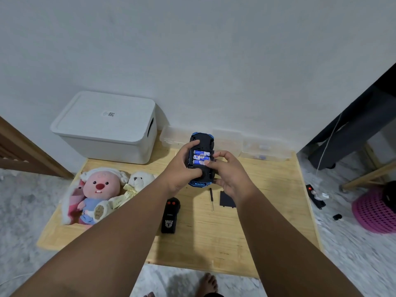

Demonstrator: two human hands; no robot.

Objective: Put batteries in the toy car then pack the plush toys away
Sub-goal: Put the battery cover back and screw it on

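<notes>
A blue and black toy car (201, 139) is held upside down above the wooden table (246, 232). Its open battery bay shows three blue batteries (201, 156) lying side by side. My left hand (182, 168) grips the car's left side, fingers curled over the chassis. My right hand (229, 172) holds the right side, with its thumb pressing on the nearest battery. The black battery cover (226, 199) and a small screwdriver (211, 199) lie on the table below. A pink plush (99, 192) and a white bear plush (140, 179) lie at the table's left.
A white lidded storage box (107, 127) stands at the back left. Clear plastic cases (263, 150) line the wall behind the car. A black remote control (170, 215) lies near the middle. A pink basket (375, 211) and a power strip (315, 196) sit on the floor at right.
</notes>
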